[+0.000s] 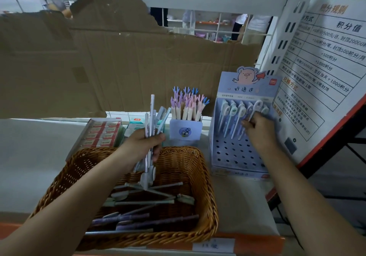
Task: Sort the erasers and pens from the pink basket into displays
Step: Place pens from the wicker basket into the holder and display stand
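The left hand (142,146) is closed round a bundle of slim pale plastic pens (151,115), held upright above the woven wicker basket (210,196), which looks brown rather than pink in this dim light. More grey and purple pens (138,202) lie crossed over one another in the bottom of the basket. The right hand (257,132) reaches to the tall pale-blue cardboard display with a perforated base (237,153), just right of the basket on the grey shelf (29,156). Its fingers pinch the shaft of a white loop-topped pen (255,106) at the back row, where several like pens already stand.

The pens look light, stiff and smooth, so a handful may slide or fan out if the grip loosens. Each is probably best taken mid-shaft between thumb and fingers, with the tip free to find a hole. The display is thin card and likely to shift or tip under a push, so seating wants a light touch.

Behind the basket sit a flat red box of erasers (101,133) and a small pale-blue card cup (186,132) full of claw-topped pens (188,103). A torn brown cardboard sheet (118,67) backs the shelf, and a printed notice board (326,67) leans at the right.
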